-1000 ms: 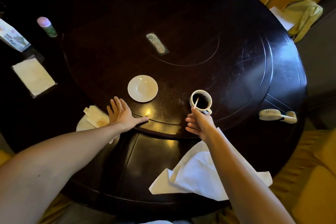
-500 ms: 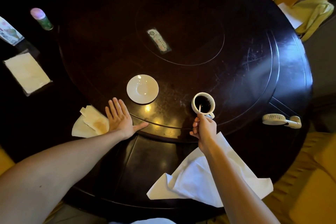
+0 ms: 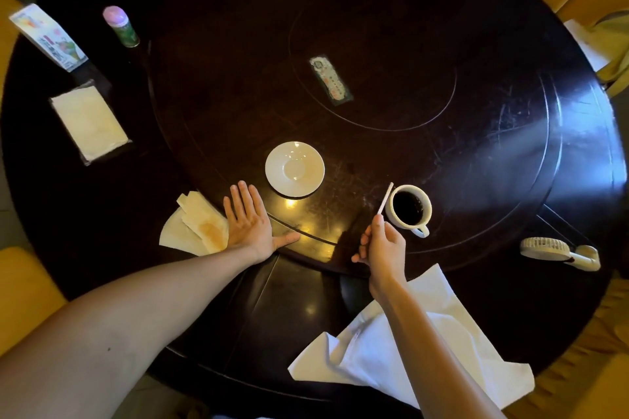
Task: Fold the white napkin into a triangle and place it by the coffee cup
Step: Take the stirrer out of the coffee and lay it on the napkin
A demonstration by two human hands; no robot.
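Right hand (image 3: 383,247) pinches a thin white stirrer (image 3: 385,198), tip just left of the coffee cup (image 3: 408,209), probably a stir stick. Left hand (image 3: 250,219) lies flat, fingers spread, steadying at the turntable's edge. White napkin (image 3: 401,350) sits rumpled, unfolded, at the table's near edge.

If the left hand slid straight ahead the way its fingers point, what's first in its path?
Probably nothing close. The left hand lies flat, fingers pointing up the table. The saucer sits just right of that line, so it might be brushed; depth is unclear.
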